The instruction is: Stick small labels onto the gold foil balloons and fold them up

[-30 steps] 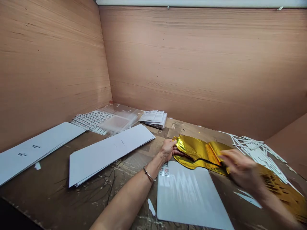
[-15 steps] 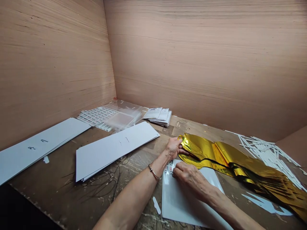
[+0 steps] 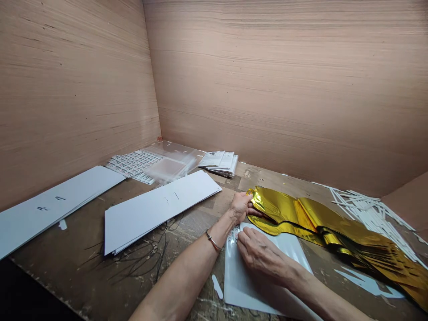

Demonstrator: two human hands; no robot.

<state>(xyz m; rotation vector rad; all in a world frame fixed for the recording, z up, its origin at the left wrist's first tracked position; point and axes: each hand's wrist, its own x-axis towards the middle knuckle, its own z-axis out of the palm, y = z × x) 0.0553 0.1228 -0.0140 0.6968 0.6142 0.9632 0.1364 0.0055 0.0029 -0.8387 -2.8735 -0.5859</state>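
Note:
My left hand (image 3: 240, 207) is closed on the left end of a long flat gold foil balloon (image 3: 277, 203), one of a layered stack that runs off to the right. Just below it, my right hand (image 3: 259, 254) rests on a glossy white sheet (image 3: 244, 292). Its fingers are curled and pressed together beside small CE-marked stickers (image 3: 233, 235) at the sheet's top left corner. What those fingers pinch, if anything, is hidden from view.
Two stacks of long white card (image 3: 160, 207) (image 3: 60, 205) lie at left, with dark threads (image 3: 147, 258) between. Behind are a sticker sheet (image 3: 135, 165), clear bags (image 3: 174, 162) and printed packets (image 3: 219, 162). White sticks (image 3: 371, 211) lie at right. Wooden panels (image 3: 267, 80) enclose the table.
My right hand has shifted slightly left and down over the white sheet, its fingers curling more. My left hand keeps hold of the gold foil balloon in the same place.

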